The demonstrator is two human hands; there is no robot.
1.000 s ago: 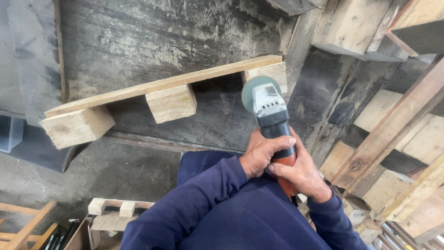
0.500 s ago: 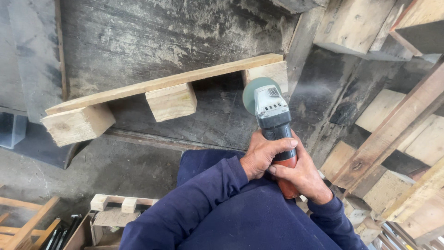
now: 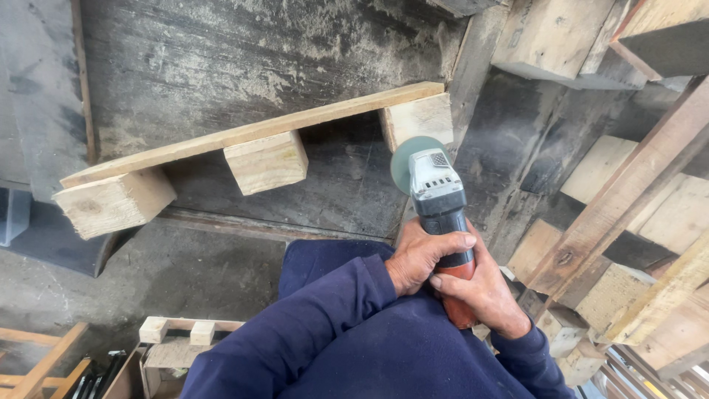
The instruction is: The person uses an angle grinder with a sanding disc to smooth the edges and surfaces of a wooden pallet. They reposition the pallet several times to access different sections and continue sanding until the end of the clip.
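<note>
A long plank [image 3: 251, 133] with three wooden blocks [image 3: 266, 161] under it lies tilted across the dark, dusty surface [image 3: 221, 59] in front of me. My arms in blue sleeves [image 3: 310, 332] reach forward, both hands wrapped shut around the angle grinder [image 3: 437, 199]: my left hand [image 3: 419, 255] grips its body from the left, my right hand [image 3: 480, 292] clasps the red handle end. The grinder's long axis runs away from me, its disc [image 3: 402, 159] pointing at the rightmost block [image 3: 419, 118], just beside it.
</note>
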